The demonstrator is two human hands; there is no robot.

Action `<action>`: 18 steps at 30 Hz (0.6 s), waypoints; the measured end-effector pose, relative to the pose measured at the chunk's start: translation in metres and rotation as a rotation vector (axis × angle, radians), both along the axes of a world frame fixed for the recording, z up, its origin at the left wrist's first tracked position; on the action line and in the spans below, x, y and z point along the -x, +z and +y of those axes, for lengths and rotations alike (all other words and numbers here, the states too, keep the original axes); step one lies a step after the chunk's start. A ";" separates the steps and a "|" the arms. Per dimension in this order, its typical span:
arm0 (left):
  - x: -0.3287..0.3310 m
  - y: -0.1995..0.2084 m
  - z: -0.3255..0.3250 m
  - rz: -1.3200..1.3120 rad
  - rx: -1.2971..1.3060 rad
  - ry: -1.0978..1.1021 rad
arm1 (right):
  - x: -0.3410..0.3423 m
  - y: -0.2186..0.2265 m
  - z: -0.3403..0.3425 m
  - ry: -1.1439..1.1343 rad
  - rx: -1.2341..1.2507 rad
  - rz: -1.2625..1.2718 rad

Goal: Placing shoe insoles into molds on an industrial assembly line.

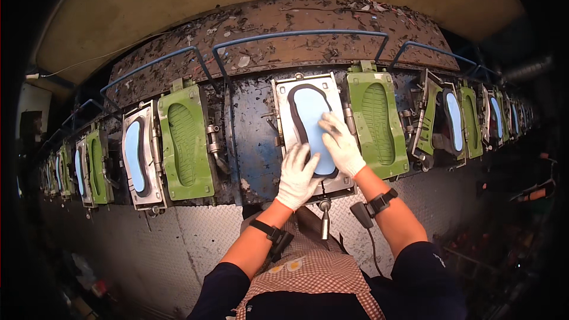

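One green mould half [188,139] lies face up at left. Next, the white-gloved left hand [298,176] rests with thumb and fingers parted near the closer end of a light-blue insole [309,112], which lies within a dark rim [293,112] on a metal plate [341,184]. The right hand [341,147], its fingers loosely spread, touches the insole's right side; whether they pinch its edge, I cannot tell. Pressing evenly along both sides, with the blue piece kept centred in the rim, should seat it best, clear of the patterned green half [377,124] farther right
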State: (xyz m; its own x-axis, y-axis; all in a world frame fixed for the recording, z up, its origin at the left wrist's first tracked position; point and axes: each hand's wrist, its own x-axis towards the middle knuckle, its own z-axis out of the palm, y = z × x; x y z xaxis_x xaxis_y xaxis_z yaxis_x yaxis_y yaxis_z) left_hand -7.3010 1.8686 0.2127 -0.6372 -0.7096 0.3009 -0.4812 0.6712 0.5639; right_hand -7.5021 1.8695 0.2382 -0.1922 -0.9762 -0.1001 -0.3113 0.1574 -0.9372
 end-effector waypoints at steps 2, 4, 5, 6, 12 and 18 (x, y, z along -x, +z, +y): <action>0.003 0.002 -0.013 0.102 -0.049 -0.156 | 0.005 -0.003 0.059 0.202 0.046 0.221; 0.009 0.005 -0.016 0.247 -0.106 -0.056 | -0.001 0.011 0.068 0.131 0.132 0.277; 0.020 0.012 -0.015 0.289 -0.196 0.023 | 0.003 0.014 0.058 0.085 0.102 0.297; 0.023 0.010 -0.014 0.334 -0.277 0.090 | 0.005 0.015 0.044 0.047 0.078 0.310; 0.011 0.004 0.004 0.275 -0.297 0.065 | -0.002 0.005 0.049 0.084 0.066 0.341; 0.008 0.020 0.008 0.059 -0.079 -0.139 | 0.004 0.025 -0.015 0.109 0.107 0.563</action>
